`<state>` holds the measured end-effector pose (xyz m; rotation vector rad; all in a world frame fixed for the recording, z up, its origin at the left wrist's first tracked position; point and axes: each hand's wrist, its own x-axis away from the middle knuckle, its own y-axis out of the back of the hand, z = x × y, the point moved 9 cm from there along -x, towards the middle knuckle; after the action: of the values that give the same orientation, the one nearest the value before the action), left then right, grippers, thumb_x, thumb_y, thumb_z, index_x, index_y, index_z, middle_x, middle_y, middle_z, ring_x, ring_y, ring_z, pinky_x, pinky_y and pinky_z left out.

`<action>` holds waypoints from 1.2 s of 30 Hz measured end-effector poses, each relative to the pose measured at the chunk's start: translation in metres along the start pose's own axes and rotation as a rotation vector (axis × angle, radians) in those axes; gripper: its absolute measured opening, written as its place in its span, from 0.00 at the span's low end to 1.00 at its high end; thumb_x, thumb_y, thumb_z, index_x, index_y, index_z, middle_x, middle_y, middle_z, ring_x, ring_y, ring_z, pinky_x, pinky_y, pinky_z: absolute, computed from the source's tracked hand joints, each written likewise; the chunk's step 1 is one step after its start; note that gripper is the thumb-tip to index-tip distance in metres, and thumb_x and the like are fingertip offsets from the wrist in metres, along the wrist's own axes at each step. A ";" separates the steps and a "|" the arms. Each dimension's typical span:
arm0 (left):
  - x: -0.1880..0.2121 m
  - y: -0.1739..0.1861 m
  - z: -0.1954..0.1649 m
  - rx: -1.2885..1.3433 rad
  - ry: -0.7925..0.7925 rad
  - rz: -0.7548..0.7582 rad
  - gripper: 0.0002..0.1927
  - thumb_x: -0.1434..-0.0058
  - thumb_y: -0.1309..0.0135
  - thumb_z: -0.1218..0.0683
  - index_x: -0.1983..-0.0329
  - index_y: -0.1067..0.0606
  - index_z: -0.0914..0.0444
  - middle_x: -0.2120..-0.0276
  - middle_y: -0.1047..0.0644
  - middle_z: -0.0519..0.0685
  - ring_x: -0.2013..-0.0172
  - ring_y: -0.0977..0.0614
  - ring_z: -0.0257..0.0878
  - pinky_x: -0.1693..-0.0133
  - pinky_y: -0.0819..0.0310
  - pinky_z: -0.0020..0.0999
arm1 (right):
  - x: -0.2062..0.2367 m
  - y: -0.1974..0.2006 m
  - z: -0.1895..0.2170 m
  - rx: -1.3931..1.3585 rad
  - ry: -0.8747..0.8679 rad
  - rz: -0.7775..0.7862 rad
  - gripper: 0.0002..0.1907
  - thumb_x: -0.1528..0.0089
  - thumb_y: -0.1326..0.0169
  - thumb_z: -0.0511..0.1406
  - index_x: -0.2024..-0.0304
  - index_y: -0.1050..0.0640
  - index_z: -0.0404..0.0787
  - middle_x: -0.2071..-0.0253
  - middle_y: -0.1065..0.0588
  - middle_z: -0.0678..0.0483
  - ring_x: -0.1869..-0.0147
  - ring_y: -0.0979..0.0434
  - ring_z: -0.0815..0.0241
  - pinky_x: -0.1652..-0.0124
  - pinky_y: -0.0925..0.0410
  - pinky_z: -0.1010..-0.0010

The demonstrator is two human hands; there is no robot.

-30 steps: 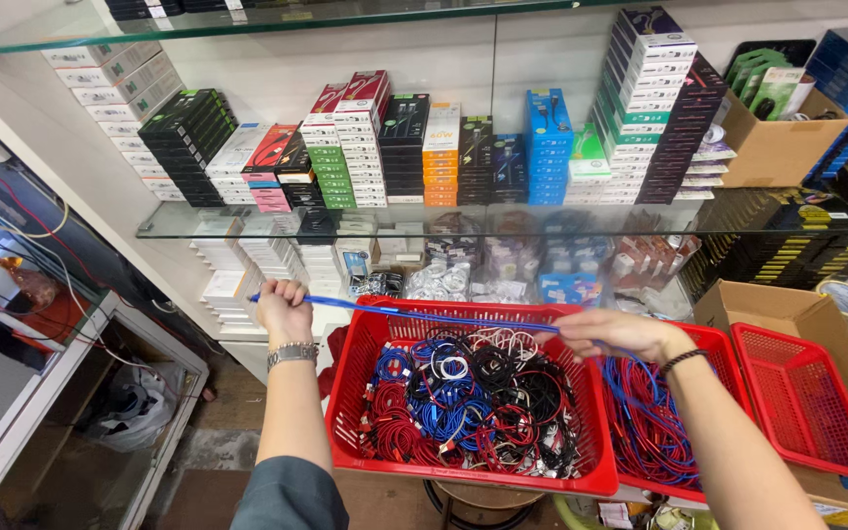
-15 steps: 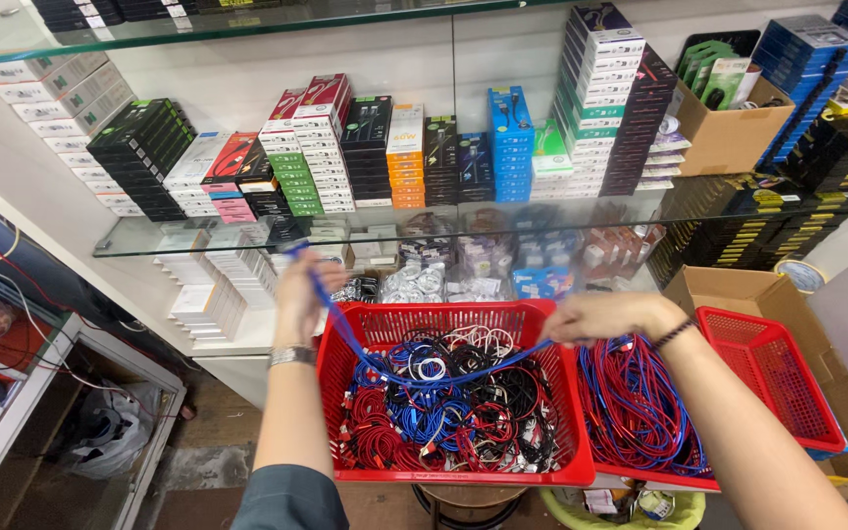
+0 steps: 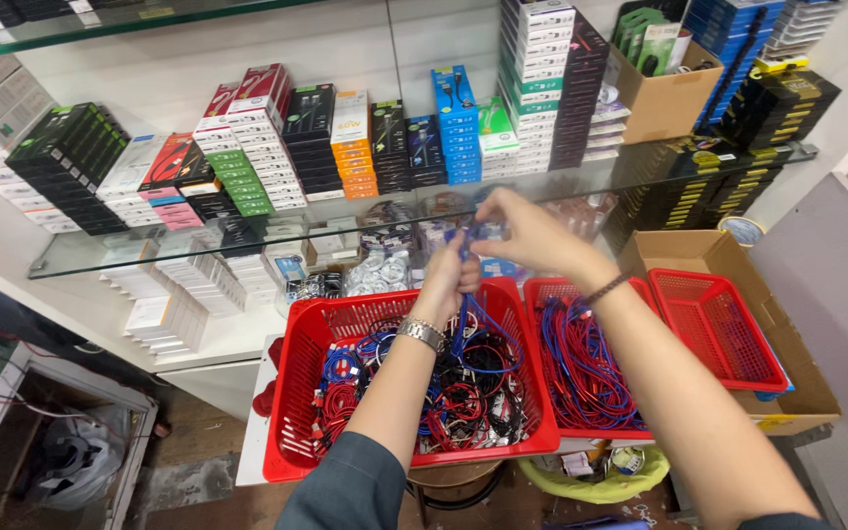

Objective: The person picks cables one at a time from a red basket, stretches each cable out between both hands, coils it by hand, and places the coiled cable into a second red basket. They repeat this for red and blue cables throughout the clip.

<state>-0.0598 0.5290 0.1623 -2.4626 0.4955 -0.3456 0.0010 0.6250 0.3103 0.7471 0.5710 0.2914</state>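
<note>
Both hands (image 3: 488, 250) now drawn together above the red basket (image 3: 296, 393), closed on a blue cable (image 3: 471, 314).

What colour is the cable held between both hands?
Blue; the cable shows best in the head view.

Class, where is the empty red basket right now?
In the head view, the empty red basket sits at the right, tilted inside a cardboard box, beside the basket of blue and red cables.

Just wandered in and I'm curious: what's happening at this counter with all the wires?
A person holds a blue cable up between both hands: the left hand grips it low, the right hand pinches its top. It hangs into a red basket full of red, blue and black cables. A second red basket of cables sits beside it, under a glass shelf of stacked boxes.
</note>
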 end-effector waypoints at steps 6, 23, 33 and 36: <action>-0.020 -0.018 0.019 0.244 -0.021 -0.050 0.23 0.34 0.42 0.37 0.71 0.32 0.57 0.86 0.44 0.34 0.87 0.45 0.26 0.84 0.58 0.24 | 0.074 -0.060 -0.022 -0.231 -0.065 -0.053 0.35 0.41 0.37 0.39 0.38 0.36 0.30 0.55 0.23 0.41 0.54 0.19 0.50 0.54 0.28 0.59; -0.083 -0.023 0.204 -1.012 0.088 -0.049 0.31 0.38 0.38 0.46 0.41 0.29 0.73 0.55 0.19 0.54 0.53 0.16 0.46 0.49 0.22 0.43 | 0.260 -0.156 -0.189 0.899 -0.621 0.057 0.34 0.38 0.54 0.30 0.29 0.42 0.30 0.58 0.24 0.47 0.60 0.19 0.55 0.65 0.25 0.68; -0.004 0.086 0.115 -0.701 -0.281 -0.293 0.16 0.30 0.51 0.52 0.44 0.25 0.65 0.59 0.16 0.50 0.58 0.16 0.37 0.55 0.22 0.31 | 0.266 -0.202 -0.231 1.025 -0.489 0.246 0.18 0.39 0.51 0.37 0.47 0.24 0.40 0.53 0.27 0.52 0.47 0.26 0.56 0.52 0.29 0.62; 0.036 0.137 0.061 -0.917 -0.372 -0.492 0.13 0.32 0.49 0.52 0.50 0.22 0.63 0.62 0.15 0.50 0.61 0.14 0.38 0.56 0.21 0.33 | 0.240 -0.185 -0.235 1.099 -0.565 0.369 0.12 0.36 0.53 0.40 0.60 0.18 0.47 0.51 0.26 0.52 0.44 0.26 0.55 0.49 0.30 0.61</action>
<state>-0.0425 0.4411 0.0362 -3.4252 -0.1872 0.2239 0.0674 0.7319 -0.0516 1.9308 -0.0073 0.0665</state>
